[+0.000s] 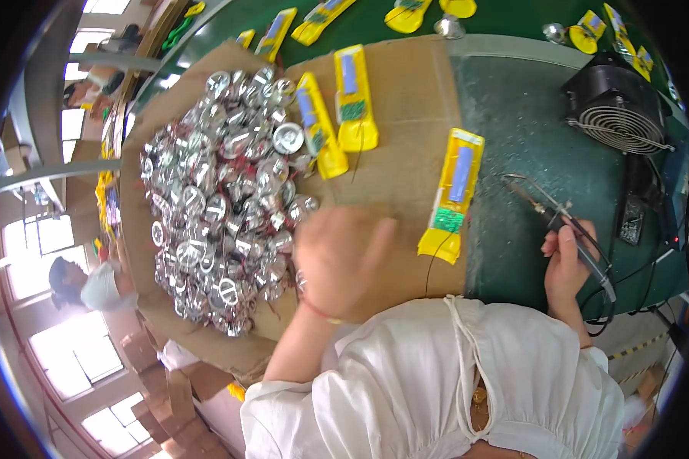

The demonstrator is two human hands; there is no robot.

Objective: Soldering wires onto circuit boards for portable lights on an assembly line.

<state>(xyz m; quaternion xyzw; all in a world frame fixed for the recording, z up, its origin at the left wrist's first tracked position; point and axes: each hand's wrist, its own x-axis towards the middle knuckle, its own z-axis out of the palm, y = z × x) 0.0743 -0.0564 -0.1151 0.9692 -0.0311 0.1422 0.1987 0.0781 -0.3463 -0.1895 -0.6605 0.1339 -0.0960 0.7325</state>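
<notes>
Any print on the yellow housings is too small to read. L hand (341, 260), motion-blurred, is at R edge of the heap of silver domed parts (222, 206); thumb sticks out from the other fingers, can't tell if they grip anything. R hand (563, 264) has fingers closed round a soldering iron (601, 279), tip pointing up-left over the green bench (505, 252). Nearest yellow housing (450, 200), w/ blue block (461, 174) & green board (446, 220), lies btwn the hands, apart from all fingers, at R edge of the cardboard (406, 84).
</notes>
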